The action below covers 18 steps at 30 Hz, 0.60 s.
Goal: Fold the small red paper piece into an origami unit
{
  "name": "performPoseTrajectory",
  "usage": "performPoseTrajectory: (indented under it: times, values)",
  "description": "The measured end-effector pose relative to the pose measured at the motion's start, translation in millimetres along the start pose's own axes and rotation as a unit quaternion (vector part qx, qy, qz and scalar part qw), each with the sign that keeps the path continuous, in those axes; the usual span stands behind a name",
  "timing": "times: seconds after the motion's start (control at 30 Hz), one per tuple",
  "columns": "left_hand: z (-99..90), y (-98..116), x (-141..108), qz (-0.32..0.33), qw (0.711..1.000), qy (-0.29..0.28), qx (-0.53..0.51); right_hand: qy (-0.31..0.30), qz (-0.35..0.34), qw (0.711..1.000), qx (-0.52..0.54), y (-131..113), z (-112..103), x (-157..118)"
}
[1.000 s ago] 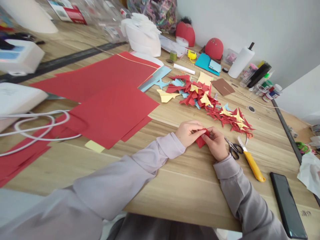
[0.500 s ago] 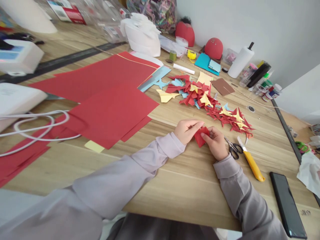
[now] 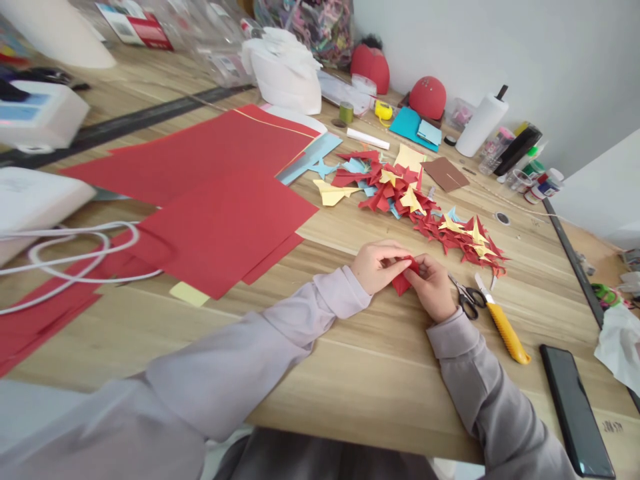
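Toward the lower middle of the frame, over a light wooden table (image 3: 350, 380), the left hand (image 3: 377, 268) and right hand (image 3: 433, 288) pinched a small folded piece of red paper (image 3: 403, 283). Black-handled scissors (image 3: 469, 300) and a yellow utility knife (image 3: 506, 337) lay just right, below a heap of folded red and yellow paper shapes (image 3: 400, 190). Large red paper sheets (image 3: 225, 227) covered the table's left side.

Left arm (image 3: 240, 363) and right arm (image 3: 480, 380) both stretched out in baggy lilac-grey sleeves, with the left hand (image 3: 377, 267) and right hand (image 3: 433, 288) pinched up close together, fingers curled, wrists a bit bent.
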<state>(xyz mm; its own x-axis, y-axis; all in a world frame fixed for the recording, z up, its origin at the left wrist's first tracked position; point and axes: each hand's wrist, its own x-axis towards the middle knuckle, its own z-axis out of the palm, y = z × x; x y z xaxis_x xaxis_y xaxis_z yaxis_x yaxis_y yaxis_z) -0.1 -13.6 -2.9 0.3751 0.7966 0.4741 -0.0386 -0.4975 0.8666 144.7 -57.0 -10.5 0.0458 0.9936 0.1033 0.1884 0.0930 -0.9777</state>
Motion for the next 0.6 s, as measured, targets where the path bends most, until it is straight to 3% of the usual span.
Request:
performPoseTrajectory:
  times: [0.27,0.6]
  values:
    - [-0.2,2.9,-0.3,0.028,0.999,-0.018,0.005,-0.002,-0.008,1.000,-0.013,-1.2,1.0,-0.6]
    - [-1.3,2.9,0.6,-0.064,0.998,-0.001,-0.028,0.068,0.042,0.994,0.077,-9.5,-1.4,-0.5]
